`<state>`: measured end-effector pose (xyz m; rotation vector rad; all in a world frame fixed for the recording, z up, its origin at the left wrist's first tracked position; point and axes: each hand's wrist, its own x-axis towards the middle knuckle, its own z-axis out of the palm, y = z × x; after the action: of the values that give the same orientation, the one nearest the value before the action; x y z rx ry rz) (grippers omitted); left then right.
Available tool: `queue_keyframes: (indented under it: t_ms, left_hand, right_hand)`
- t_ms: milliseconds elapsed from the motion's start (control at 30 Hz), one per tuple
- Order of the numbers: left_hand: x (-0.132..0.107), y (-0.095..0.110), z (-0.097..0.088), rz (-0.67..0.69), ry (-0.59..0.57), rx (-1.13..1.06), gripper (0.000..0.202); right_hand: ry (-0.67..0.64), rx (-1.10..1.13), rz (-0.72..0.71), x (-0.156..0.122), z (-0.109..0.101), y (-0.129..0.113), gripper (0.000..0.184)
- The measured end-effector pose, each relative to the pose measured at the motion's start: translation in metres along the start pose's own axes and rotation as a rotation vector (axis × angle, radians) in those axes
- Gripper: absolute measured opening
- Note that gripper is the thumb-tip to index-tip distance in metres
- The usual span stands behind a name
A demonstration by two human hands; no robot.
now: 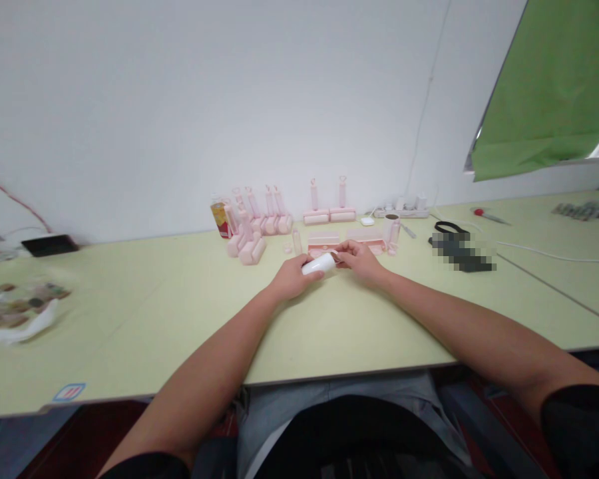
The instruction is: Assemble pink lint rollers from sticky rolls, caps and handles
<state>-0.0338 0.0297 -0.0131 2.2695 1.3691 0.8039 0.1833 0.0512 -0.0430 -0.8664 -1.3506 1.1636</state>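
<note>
My left hand (290, 278) is wrapped round a white sticky lint roller roll (319, 265), held tilted just above the table. At the roll's right end, the fingers of my right hand (360, 261) are closed in a pinch on its edge, where a brownish part shows; exactly what they grip is too small to tell. Just beyond my hands lie two open pink lint roller covers, a left one (324, 237) and a right one (364, 235). A small pink handle (297, 241) stands left of them.
Several pink lint rollers (252, 250) stand at back left by a yellow-red carton (220, 218); two more (342, 214) stand against the wall. A cup (392, 225), power strip (402, 213), black strap item (454, 246) and screwdriver (489, 215) are rightward. A black tablet-like device (50, 245) lies left.
</note>
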Motion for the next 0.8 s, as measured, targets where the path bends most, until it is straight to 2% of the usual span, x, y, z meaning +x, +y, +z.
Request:
queue_keyframes:
  t_ms: [200,800]
  left_hand:
    - [0.000,-0.002,0.000,0.028,0.001,0.001,0.047]
    - [-0.001,0.002,-0.003,0.069,0.022,-0.035,0.044]
  right_hand:
    - [-0.139,0.013,-0.010,-0.006,0.002,0.000,0.033]
    - [-0.171,-0.062,-0.141,-0.002,-0.008,0.002,0.032]
